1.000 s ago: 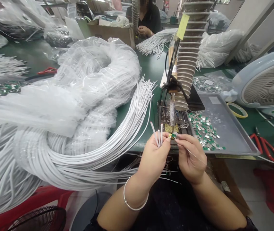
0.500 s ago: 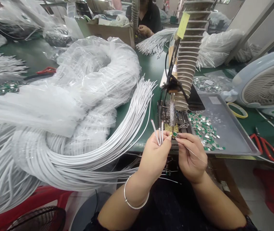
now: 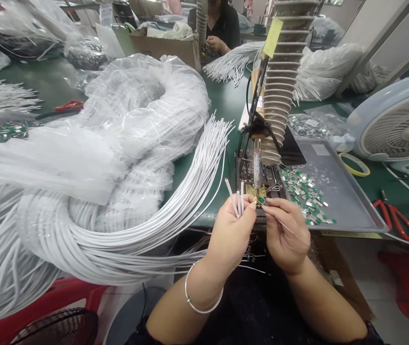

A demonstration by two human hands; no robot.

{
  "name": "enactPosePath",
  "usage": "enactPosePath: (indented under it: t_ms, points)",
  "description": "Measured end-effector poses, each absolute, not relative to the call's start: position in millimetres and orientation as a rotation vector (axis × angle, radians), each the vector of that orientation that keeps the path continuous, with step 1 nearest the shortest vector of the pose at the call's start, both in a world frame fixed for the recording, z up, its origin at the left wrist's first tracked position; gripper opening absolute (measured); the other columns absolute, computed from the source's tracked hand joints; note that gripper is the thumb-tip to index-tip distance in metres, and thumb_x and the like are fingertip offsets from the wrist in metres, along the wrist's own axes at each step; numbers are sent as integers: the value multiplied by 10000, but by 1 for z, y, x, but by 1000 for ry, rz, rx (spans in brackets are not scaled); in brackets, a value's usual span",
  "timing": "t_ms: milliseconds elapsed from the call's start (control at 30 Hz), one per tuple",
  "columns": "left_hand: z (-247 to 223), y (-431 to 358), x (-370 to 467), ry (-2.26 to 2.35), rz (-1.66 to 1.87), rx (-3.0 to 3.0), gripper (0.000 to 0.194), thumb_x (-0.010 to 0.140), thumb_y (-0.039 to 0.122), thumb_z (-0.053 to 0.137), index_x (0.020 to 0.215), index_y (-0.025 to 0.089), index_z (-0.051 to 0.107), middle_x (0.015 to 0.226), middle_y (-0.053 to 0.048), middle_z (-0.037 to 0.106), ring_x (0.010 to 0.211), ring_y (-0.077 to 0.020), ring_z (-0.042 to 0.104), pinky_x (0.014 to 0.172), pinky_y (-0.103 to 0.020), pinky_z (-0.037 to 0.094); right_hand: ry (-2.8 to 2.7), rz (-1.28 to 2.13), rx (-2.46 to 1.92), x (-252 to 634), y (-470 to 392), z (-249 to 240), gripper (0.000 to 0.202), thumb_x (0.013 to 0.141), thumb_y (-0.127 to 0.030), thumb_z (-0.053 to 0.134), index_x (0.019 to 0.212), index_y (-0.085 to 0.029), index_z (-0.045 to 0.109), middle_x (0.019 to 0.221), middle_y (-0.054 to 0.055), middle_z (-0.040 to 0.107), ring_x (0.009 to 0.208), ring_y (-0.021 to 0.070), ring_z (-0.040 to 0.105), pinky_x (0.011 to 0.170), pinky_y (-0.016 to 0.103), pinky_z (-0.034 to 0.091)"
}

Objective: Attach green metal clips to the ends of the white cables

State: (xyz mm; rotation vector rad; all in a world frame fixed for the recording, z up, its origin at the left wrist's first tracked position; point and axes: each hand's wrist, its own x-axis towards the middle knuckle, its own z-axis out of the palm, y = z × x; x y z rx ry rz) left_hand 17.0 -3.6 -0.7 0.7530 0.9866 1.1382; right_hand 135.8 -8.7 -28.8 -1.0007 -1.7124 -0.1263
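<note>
Green board point(image 3: 261, 201): tiny, squarish, dk green w/ small silvery spots; finer detail too small to read. Sits btwn both hands' fingertips, just below the iron; can't tell which hand bears it.
Yellowish bit point(image 3: 255, 200): right beside board, at L thumb tip; mostly hidden.
White cables point(image 3: 242, 197): 3 ends poking up out of L fist, smooth white jackets, approx upright, one leaning L; reddish at some tips.
L hand point(image 3: 231, 227): fingers curled tight, grasping the cables; thumb tip by board.
R hand point(image 3: 288, 235): thumb + fingers pinched on thin wire point(image 3: 292, 231), which is fine, pale, trailing back over the hand.
Soldering iron point(image 3: 257, 170): hangs tip-down over the work; tip contact w/ board can't be told.
Tray point(image 3: 350, 206): grey metal, R of hands, w/ pile of loose green-&-silver boards point(image 3: 305, 196) on its L side.
Cable bundle point(image 3: 143, 239): thick, white, curving in from L, part wrapped in clear plastic point(image 3: 129, 115).
R edge: red-handled cutters point(image 3: 398, 220), tape roll point(image 3: 354, 165), fan point(image 3: 402, 120).
</note>
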Motion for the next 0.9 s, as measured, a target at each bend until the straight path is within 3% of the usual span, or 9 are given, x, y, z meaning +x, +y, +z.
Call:
enactPosePath:
  t_ms: [900]
  points:
    - [0, -4, 18, 966, 1148, 712, 92, 801, 242, 583, 823, 168, 533, 549, 90, 381, 426, -23, 237, 435, -165, 245, -1717, -163, -1026, 134, -8, -26, 235, 836, -86, 523, 1012, -218, 607, 922, 75, 632, 831, 189, 637, 696, 370, 567]
